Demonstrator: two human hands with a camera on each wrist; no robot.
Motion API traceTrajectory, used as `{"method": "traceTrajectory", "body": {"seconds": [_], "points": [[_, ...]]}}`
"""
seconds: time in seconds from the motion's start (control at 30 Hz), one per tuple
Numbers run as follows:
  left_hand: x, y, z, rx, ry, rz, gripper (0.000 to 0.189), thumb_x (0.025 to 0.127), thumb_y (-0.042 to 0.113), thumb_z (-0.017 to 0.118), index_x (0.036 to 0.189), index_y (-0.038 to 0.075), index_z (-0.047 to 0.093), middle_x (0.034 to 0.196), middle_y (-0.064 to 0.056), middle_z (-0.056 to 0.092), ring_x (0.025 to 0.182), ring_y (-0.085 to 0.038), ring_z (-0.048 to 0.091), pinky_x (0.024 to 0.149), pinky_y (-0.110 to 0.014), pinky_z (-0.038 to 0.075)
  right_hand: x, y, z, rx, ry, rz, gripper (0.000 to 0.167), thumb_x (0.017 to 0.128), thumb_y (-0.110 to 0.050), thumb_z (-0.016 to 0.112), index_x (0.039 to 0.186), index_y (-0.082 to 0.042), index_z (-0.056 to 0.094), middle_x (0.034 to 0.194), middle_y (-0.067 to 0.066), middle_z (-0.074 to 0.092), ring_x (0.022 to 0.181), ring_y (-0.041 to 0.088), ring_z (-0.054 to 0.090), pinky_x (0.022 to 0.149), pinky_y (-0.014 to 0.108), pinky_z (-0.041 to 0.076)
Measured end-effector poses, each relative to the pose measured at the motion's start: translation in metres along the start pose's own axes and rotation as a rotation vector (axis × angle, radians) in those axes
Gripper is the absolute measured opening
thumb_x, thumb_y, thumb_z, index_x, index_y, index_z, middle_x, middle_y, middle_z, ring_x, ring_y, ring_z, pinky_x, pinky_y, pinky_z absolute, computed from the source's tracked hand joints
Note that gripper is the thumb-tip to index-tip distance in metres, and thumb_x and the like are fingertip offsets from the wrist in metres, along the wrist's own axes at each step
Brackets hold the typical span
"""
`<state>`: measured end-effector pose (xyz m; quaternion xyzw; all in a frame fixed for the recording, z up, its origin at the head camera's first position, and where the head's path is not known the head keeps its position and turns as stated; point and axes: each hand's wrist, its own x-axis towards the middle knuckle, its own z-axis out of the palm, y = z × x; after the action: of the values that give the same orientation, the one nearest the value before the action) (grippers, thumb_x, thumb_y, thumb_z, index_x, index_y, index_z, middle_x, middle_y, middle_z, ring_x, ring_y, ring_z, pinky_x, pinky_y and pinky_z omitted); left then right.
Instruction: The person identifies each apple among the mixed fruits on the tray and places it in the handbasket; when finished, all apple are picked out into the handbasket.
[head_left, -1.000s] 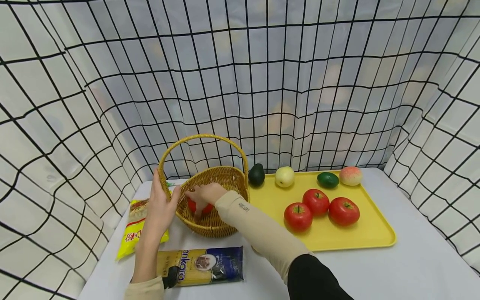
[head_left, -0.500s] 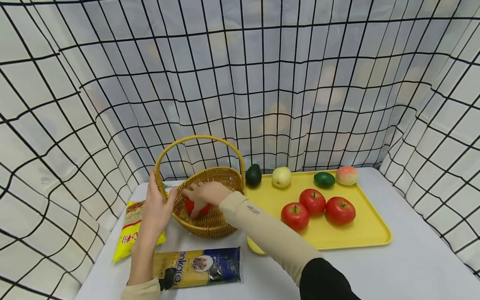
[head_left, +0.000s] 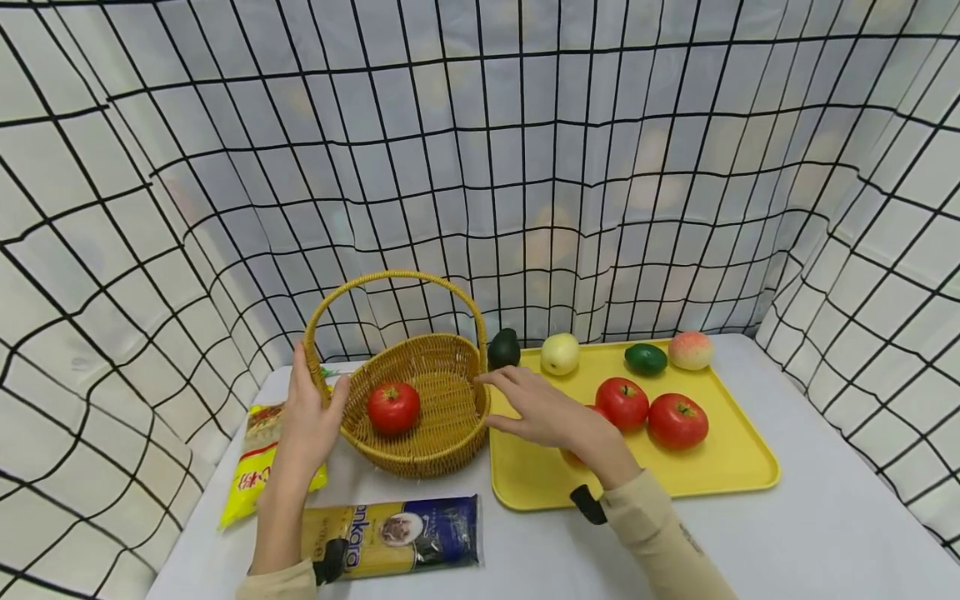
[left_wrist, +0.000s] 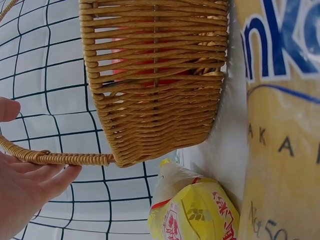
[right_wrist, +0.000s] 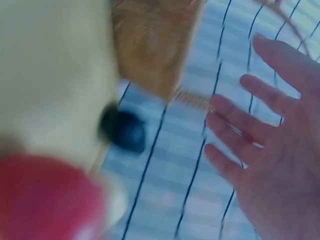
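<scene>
A wicker basket (head_left: 447,408) with a tall arched handle holds one red tomato (head_left: 393,407) at its left side. My left hand (head_left: 307,429) rests against the left foot of the handle. In the left wrist view its fingers (left_wrist: 55,182) lie nearly straight under the handle, with the thumb apart from it. My right hand (head_left: 543,408), fingers spread and holding nothing, hovers between the basket and the yellow tray (head_left: 525,487). Two red tomatoes (head_left: 622,404) show fully on the tray; another, beneath my right wrist, is mostly hidden. The right wrist view is blurred.
Along the tray's back edge sit a dark avocado (head_left: 503,348), a pale yellow-green fruit (head_left: 560,354), a smaller green fruit (head_left: 646,359) and a peach (head_left: 691,350). A yellow bag (head_left: 251,475) lies left of the basket, a pasta packet (head_left: 420,533) in front. Netting (head_left: 525,208) surrounds the table.
My right hand has let go of the tomato inside the basket and moved out to the right, over the tray's left side. My left hand stays at the handle.
</scene>
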<state>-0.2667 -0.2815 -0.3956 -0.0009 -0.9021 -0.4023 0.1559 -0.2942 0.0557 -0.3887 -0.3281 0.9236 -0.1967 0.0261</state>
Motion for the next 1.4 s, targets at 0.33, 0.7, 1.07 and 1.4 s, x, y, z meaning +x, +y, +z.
{"method": "traceTrajectory", "body": {"seconds": [0.33, 0.7, 1.07, 1.4], "points": [[-0.001, 0.001, 0.002, 0.008, 0.005, -0.014, 0.088, 0.108, 0.047, 0.044, 0.163, 0.023, -0.021, 0.173, -0.02, -0.003, 0.153, -0.054, 0.021, 0.118, -0.074, 0.027, -0.039, 0.058, 0.019, -0.025, -0.078, 0.252, 0.074, 0.096, -0.046, 0.069, 0.157, -0.017, 0.04, 0.163, 0.019, 0.035, 0.152, 0.044, 0.03, 0.127, 0.062, 0.024], [-0.002, 0.003, 0.003, 0.003, -0.004, -0.039, 0.088, 0.108, 0.048, 0.043, 0.163, 0.025, -0.022, 0.173, -0.019, -0.005, 0.152, -0.056, 0.022, 0.119, -0.073, 0.026, -0.044, 0.071, 0.015, -0.053, -0.114, 0.312, 0.069, 0.091, -0.04, 0.075, 0.15, -0.014, 0.049, 0.161, 0.024, 0.035, 0.15, 0.046, 0.032, 0.124, 0.064, 0.028], [-0.001, 0.003, 0.005, 0.008, 0.003, -0.022, 0.088, 0.108, 0.046, 0.044, 0.163, 0.024, -0.022, 0.173, -0.02, -0.004, 0.153, -0.054, 0.022, 0.121, -0.07, 0.026, -0.05, 0.068, 0.017, -0.11, -0.134, 0.324, 0.067, 0.08, -0.034, 0.086, 0.138, -0.012, 0.06, 0.146, 0.018, 0.053, 0.134, 0.041, 0.046, 0.114, 0.059, 0.044], [-0.001, 0.003, 0.002, 0.018, 0.004, -0.025, 0.089, 0.107, 0.05, 0.042, 0.163, 0.024, -0.022, 0.173, -0.019, -0.006, 0.154, -0.054, 0.018, 0.122, -0.071, 0.024, -0.051, 0.06, 0.014, -0.062, -0.232, 0.387, 0.06, 0.075, -0.029, 0.089, 0.127, -0.017, 0.062, 0.125, 0.011, 0.055, 0.113, 0.031, 0.047, 0.093, 0.049, 0.054]]}}
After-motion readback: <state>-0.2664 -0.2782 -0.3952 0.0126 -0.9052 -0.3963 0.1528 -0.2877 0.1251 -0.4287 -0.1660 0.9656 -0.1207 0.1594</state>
